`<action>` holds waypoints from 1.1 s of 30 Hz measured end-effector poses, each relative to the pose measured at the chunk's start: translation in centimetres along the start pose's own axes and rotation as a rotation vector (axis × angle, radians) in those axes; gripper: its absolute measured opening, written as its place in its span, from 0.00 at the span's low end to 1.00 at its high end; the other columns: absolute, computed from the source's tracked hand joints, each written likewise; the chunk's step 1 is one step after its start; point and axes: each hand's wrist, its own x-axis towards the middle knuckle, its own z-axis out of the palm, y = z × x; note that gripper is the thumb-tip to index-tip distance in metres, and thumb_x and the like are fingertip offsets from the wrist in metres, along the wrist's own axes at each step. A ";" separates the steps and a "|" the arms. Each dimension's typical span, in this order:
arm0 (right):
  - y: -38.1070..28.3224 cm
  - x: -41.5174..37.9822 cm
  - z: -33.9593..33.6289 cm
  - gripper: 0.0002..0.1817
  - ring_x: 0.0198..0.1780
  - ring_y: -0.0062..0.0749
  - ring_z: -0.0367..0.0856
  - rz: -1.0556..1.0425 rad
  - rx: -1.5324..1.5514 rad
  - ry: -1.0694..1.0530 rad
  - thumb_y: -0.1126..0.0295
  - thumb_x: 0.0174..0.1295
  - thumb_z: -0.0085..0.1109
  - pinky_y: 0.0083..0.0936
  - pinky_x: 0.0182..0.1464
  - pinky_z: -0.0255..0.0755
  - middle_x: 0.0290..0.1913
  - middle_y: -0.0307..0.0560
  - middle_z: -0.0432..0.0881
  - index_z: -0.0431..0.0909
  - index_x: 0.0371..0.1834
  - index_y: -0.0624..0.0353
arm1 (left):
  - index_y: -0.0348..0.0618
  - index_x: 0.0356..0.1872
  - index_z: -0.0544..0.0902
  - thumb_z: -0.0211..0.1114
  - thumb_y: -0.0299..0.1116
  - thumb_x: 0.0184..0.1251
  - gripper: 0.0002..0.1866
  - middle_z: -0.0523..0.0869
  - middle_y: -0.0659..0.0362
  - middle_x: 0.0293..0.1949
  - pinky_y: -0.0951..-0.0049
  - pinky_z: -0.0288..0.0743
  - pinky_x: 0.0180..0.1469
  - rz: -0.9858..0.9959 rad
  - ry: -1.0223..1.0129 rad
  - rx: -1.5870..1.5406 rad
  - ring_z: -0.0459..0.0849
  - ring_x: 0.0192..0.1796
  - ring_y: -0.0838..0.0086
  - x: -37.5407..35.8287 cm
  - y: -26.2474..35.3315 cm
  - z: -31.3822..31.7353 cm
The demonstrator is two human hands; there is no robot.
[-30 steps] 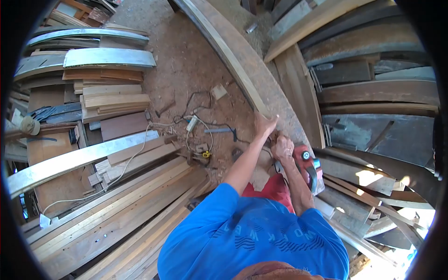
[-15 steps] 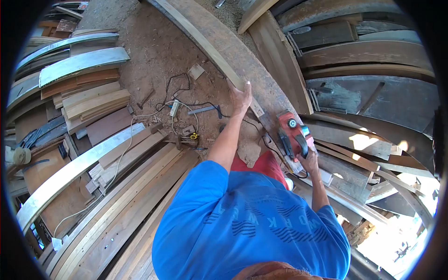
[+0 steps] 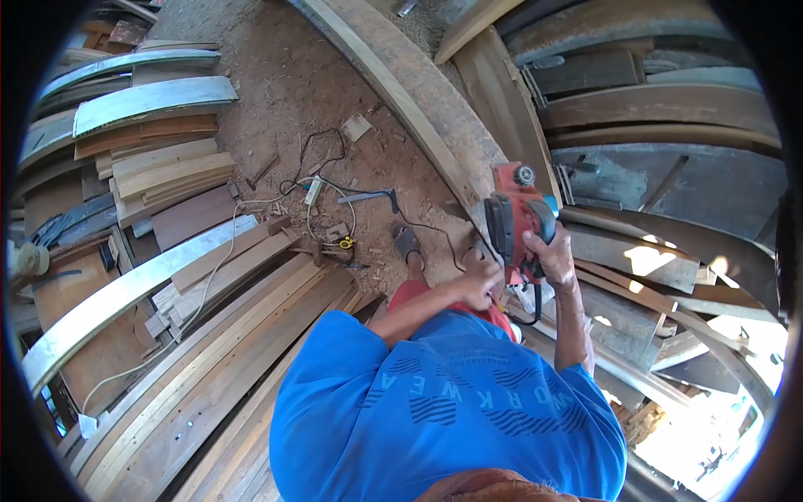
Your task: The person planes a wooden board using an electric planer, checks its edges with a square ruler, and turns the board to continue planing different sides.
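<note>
My right hand (image 3: pixel 552 255) is wrapped round the rear handle of a red electric planer (image 3: pixel 520 209). The planer is at the near end of a long wooden beam (image 3: pixel 464 125), tilted, with its front knob pointing away from me. A narrow pale wood strip (image 3: pixel 393 92) lies along the left side of the beam. Close to my body, left of the planer, my left hand (image 3: pixel 481 280) has its fingers curled together. A black cord (image 3: pixel 443 234) runs toward it; what the fingers hold, if anything, is hidden.
On the dirt floor lie a white power strip (image 3: pixel 314 191), tangled cords, a grey-bladed tool (image 3: pixel 368 197) and a yellow tape measure (image 3: pixel 345 243). Stacked boards (image 3: pixel 176 180) fill the left side. More planks (image 3: pixel 661 109) lean on the right. My sandaled foot (image 3: pixel 406 243) is below.
My left hand has left the wood strip and come back toward my body beside the planer. My right hand has raised and turned the planer, shifting it slightly away from me.
</note>
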 end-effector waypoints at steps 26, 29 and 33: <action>-13.6 28.4 21.0 0.26 0.22 0.20 0.78 -0.328 -0.285 -0.176 0.49 0.75 0.53 0.25 0.24 0.71 0.20 0.37 0.78 0.78 0.26 0.61 | 0.35 0.45 0.83 0.64 0.33 0.57 0.16 0.87 0.38 0.44 0.51 0.79 0.55 -1.086 0.594 -0.492 0.86 0.48 0.45 -13.5 -7.9 -3.4; -17.6 34.8 24.3 0.28 0.22 0.21 0.79 -0.303 -0.323 -0.255 0.45 0.74 0.53 0.26 0.25 0.72 0.20 0.37 0.79 0.79 0.26 0.59 | 0.36 0.41 0.81 0.62 0.32 0.61 0.12 0.87 0.40 0.38 0.54 0.80 0.49 -1.026 0.751 -0.498 0.87 0.44 0.45 -12.6 -9.7 -3.4; -20.4 43.1 27.3 0.27 0.23 0.22 0.77 -0.315 -0.239 -0.342 0.42 0.73 0.54 0.26 0.25 0.72 0.22 0.36 0.79 0.80 0.30 0.56 | 0.37 0.39 0.80 0.64 0.33 0.62 0.10 0.86 0.44 0.33 0.59 0.79 0.44 -0.954 0.913 -0.488 0.87 0.40 0.49 -12.4 -9.3 -6.8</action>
